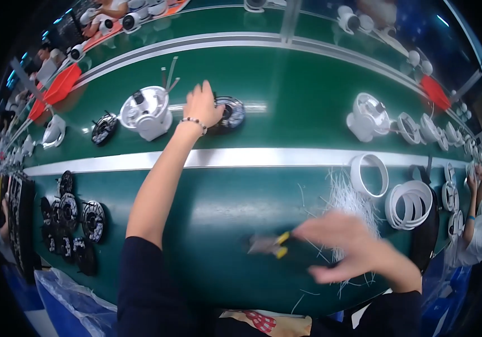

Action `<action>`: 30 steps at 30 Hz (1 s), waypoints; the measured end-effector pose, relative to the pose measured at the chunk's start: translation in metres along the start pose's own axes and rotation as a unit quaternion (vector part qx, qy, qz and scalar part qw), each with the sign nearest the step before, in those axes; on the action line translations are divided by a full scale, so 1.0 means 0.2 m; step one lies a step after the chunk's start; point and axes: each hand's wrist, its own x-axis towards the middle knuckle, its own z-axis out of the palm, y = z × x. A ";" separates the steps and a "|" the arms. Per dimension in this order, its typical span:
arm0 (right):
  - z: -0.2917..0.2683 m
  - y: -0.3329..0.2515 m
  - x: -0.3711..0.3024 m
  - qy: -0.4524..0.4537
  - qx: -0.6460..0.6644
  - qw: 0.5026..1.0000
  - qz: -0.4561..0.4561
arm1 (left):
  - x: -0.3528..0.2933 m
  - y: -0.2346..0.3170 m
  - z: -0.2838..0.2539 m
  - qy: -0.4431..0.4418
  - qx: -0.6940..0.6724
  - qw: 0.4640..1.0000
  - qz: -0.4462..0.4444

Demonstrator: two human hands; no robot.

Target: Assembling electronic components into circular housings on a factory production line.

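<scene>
My left hand (pixel 202 106) reaches onto the far green belt, fingers stretched forward and thumb side against the left edge of a round black disc with shiny parts (pixel 231 114). Whether the thumb presses on the disc is hidden. Left of this hand stands a white camera housing (pixel 152 124) with wires sticking up. Over the near mat, my right hand (pixel 347 241) is smeared by motion, its thumb and fingers wide apart. Just off its fingertips are cutting pliers (pixel 269 245) with yellow on the handles, also blurred.
Several black discs (pixel 68 212) cluster at the left. White cable ties (pixel 347 196) lie heaped beside white rings (pixel 370 176) at the right. A pale rail (pixel 241 158) divides mat and belt. More white housings (pixel 368 117) stand on the belt; other people work around.
</scene>
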 end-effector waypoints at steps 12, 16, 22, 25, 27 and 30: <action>0.22 0.07 0.04 0.094 -0.198 0.968 0.124 | -0.47 0.02 -0.22 -0.125 -0.574 0.807 -0.055; -0.15 0.41 0.02 0.123 -0.401 0.773 0.476 | -0.63 -0.02 -0.23 -0.166 -0.650 0.736 -0.084; -0.20 0.42 -0.06 0.177 -0.368 0.829 0.383 | -0.67 -0.07 -0.22 -0.121 -0.668 0.729 -0.086; -0.16 0.11 0.20 0.254 -0.039 0.914 0.314 | -0.69 -0.15 -0.21 -0.059 -0.674 0.731 -0.093; -0.04 0.06 0.31 0.317 0.229 0.905 0.166 | -0.67 -0.18 -0.20 -0.021 -0.686 0.721 -0.097; 0.19 0.16 0.39 0.249 0.545 0.780 0.183 | -0.67 -0.22 -0.21 0.028 -0.715 0.680 -0.157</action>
